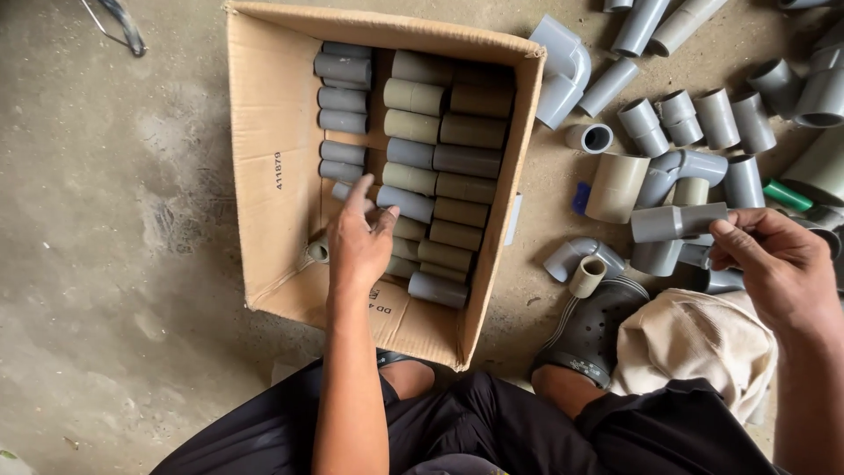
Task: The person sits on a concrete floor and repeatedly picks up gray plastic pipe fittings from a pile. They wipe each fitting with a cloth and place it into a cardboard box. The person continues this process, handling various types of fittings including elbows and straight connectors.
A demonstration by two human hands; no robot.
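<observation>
Brown cardboard box point(264, 176) sat at upper centre, a small dark printed label on its left inner flap. The left hand point(359, 242) lay spread on grey pipe sleeves point(409, 204) inside. The right hand point(778, 264), at right, pinched a grey tee fitting point(673, 222).

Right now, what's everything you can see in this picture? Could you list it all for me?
cardboard box: one, brown, open on the concrete floor, centre left
straight pipe couplings: too many to count exactly, grey and beige, laid in rows inside the box
loose pipe fittings: many, grey with a few beige, elbows and sleeves scattered on the floor at right
green piece: one, far right among the fittings
blue piece: one, small, beside a beige sleeve
cloth bag: one, cream, lower right
clog shoe: one, dark, on a foot
left hand: in the box, fingers on the couplings
right hand: holding a grey fitting
</observation>
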